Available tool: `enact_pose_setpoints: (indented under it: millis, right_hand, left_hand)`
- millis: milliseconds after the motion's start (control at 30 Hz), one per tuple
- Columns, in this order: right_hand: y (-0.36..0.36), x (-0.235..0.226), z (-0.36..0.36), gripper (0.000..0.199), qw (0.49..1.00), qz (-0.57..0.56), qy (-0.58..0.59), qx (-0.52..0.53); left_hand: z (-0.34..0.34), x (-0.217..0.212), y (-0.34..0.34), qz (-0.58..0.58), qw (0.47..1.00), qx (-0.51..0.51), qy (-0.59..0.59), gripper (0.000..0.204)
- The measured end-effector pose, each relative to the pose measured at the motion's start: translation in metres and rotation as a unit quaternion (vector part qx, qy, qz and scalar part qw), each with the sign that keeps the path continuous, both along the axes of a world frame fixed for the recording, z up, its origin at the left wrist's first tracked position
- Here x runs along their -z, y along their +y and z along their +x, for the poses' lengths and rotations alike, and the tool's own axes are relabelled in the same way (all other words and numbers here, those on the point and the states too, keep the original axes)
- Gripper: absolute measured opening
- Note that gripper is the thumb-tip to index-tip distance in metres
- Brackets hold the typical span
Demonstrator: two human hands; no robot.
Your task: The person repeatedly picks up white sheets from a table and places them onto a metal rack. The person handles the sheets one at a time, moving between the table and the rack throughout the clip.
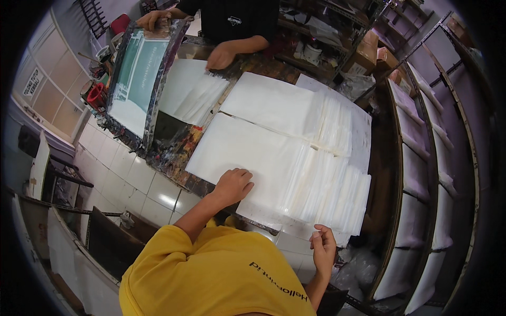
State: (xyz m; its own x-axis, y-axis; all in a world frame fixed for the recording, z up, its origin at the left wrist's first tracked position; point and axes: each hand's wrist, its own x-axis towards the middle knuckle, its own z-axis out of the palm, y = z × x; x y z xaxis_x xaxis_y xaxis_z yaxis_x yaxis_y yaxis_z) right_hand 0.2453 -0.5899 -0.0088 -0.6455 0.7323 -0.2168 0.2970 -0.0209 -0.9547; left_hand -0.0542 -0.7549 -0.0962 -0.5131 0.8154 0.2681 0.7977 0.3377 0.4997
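Note:
Two wide stacks of thin white, slightly see-through sheets lie side by side on the table, their right ends fanned out in overlapping layers. My left hand (232,187) rests palm down at the near edge of the nearer stack (258,158), fingers loosely bent and holding nothing. By the near right corner of that stack is my right hand (324,246), its fingers partly curled and apart, with nothing seen in them. Beyond lies the farther stack (274,102). At the left, a screen-printing frame (134,79) with green mesh stands tilted up.
A co-worker's hand (154,20) grips the frame's top; their other hand (221,55) touches a smaller fanned pile (190,87). Ink pots (96,95) stand left of the frame. A drying rack (414,179) with white sheets rises at the right, cardboard boxes (363,52) behind.

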Motion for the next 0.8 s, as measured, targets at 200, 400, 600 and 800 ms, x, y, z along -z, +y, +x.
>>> enact_pose_setpoints:
  millis: [200,400,600,800]
  right_hand:
    - [-0.005,0.006,-0.007,0.023,1.000,0.002,0.010,-0.007]
    - [-0.017,0.007,0.001,0.023,1.000,-0.016,0.003,0.007]
    - [-0.027,0.009,0.008,0.023,0.999,-0.018,-0.009,0.031]
    - [-0.029,0.009,0.003,0.024,1.000,-0.021,-0.013,0.018]
  left_hand:
    - [-0.003,-0.043,0.016,0.105,0.987,-0.093,0.083,0.037]
    - [-0.044,-0.019,0.023,-0.048,0.965,-0.159,0.202,0.038]
    - [-0.065,0.028,0.019,-0.095,0.980,-0.073,0.160,0.012]
    - [-0.061,0.013,0.032,0.016,0.990,-0.062,0.127,0.007]
